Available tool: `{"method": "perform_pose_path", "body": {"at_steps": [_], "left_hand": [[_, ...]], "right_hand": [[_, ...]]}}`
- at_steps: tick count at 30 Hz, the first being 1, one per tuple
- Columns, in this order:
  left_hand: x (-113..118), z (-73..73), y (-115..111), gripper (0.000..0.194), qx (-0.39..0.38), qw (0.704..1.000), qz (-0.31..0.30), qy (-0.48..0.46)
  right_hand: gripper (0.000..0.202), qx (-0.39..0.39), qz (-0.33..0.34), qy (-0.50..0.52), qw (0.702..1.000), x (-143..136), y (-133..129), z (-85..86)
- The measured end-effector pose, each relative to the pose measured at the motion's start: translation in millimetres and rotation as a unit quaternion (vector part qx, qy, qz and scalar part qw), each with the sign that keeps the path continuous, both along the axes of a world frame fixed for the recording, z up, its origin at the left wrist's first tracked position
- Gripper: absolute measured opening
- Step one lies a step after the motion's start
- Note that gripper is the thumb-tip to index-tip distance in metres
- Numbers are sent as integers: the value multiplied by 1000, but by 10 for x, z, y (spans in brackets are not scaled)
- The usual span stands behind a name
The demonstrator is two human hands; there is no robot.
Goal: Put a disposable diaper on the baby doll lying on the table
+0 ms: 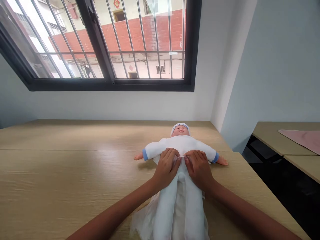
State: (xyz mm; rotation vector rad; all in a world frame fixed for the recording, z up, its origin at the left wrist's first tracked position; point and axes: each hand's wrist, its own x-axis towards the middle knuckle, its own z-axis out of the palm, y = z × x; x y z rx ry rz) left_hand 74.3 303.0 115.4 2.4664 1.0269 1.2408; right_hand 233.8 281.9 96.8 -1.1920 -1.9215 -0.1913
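A baby doll (185, 143) in a white outfit with blue cuffs and a printed white cap lies face up, arms spread and legs toward me. At its waist, my left hand (167, 166) is closed, with thumb and fingers pinching a thin white band (183, 156). My right hand (199, 167) pinches the same band from the other side, the two thumbs a small gap apart. Sheer white fabric (145, 218) spreads under the doll's body and legs. How the band joins that fabric is hidden by my hands.
The doll lies on a wooden table (75, 186) with a seam across it, near its right edge. A barred window (140, 43) with a dark frame is set in the wall behind. To the right, past a dark gap, a pink mat (303, 138) lies on another table (270, 133).
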Motion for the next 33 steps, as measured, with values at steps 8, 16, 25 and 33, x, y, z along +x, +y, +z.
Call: {"method": "perform_pose_path", "body": {"at_steps": [8,16,25,33], "left_hand": [[-124,277,136,15,-176,983,-51,23],[-140,284,268,25,-314,934,-117,-124],[-266,156,440,31,-421,863,-200,-195],[-343,134,522,29,-432,860,-221,-161]], "right_hand": [[20,-53,18,151,987,1,14,-87],[25,-183,73,368,909,35,102,-137],[38,-349,157,425,820,263,236,126],[34,-404,199,402,797,382,217,190]]}}
